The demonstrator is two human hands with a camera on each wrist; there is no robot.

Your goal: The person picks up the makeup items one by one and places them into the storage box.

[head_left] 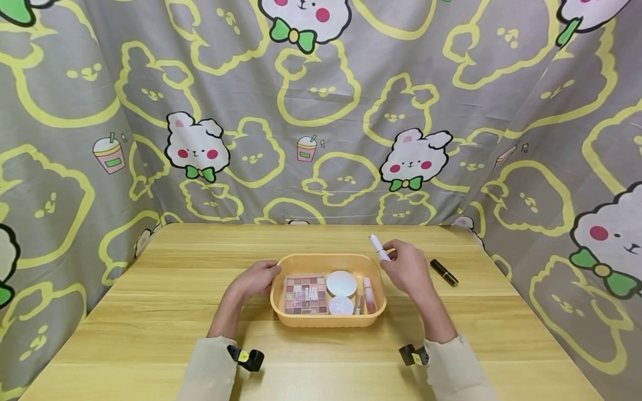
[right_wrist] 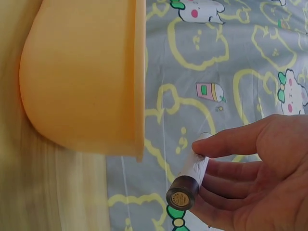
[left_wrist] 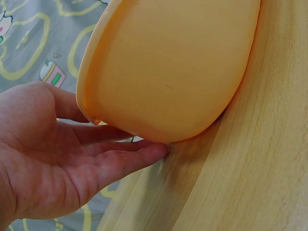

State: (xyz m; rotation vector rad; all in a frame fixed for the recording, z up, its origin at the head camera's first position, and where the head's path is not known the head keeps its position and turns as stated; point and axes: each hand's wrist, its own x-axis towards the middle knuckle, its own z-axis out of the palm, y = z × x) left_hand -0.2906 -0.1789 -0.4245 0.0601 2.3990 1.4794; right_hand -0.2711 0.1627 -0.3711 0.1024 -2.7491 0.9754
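Note:
A shallow orange plastic basket stands on the table. At its left end my left hand grips the rim, thumb over the edge and fingers against the outer wall. Just past the right rim my right hand pinches a white lipstick tube, held tilted above table height. Its dark end carries a round gold label in the right wrist view. Inside the basket lie an eyeshadow palette, a larger round white compact, a smaller one, a pink lip gloss tube and a small slim tube.
To the right of my right hand, a black cosmetic tube with a gold band lies on the wooden table. A grey patterned curtain hangs behind the table and along both sides.

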